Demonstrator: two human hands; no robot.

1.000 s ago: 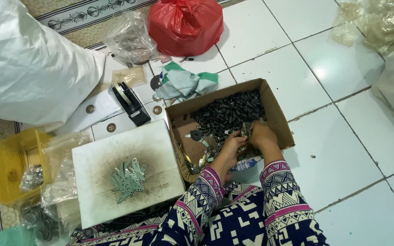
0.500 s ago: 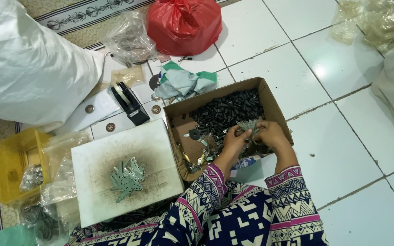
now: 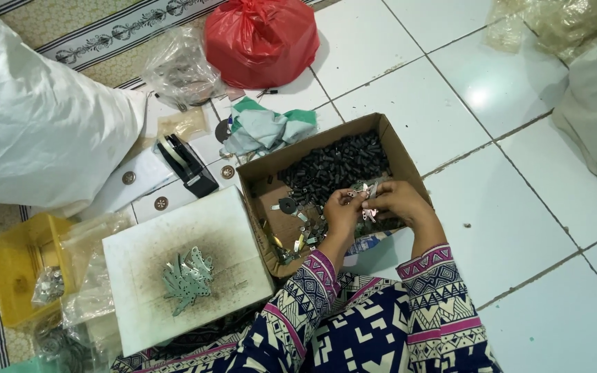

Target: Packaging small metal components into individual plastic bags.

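Observation:
Both of my hands hover over an open cardboard box [image 3: 259, 181] on the tiled floor. Inside it lies a heap of small black cylinders [image 3: 333, 164] and some loose metal bits. My left hand [image 3: 343, 209] and my right hand [image 3: 396, 202] meet in the middle, pinching small flat metal pieces [image 3: 368, 200] between the fingertips. A white foam slab [image 3: 184, 266] beside the box carries a small pile of similar flat metal plates [image 3: 188, 276].
A black tape dispenser [image 3: 186, 164], a green and white cloth [image 3: 264, 130], a red plastic bag [image 3: 264, 38] and a clear bag [image 3: 177, 69] lie beyond the box. A yellow tub [image 3: 15, 276] stands at the left. Big white sacks [image 3: 36, 131] flank both sides.
My hands have lifted slightly from the box's near corner and come together over the black cylinders, now holding small metal pieces between them.

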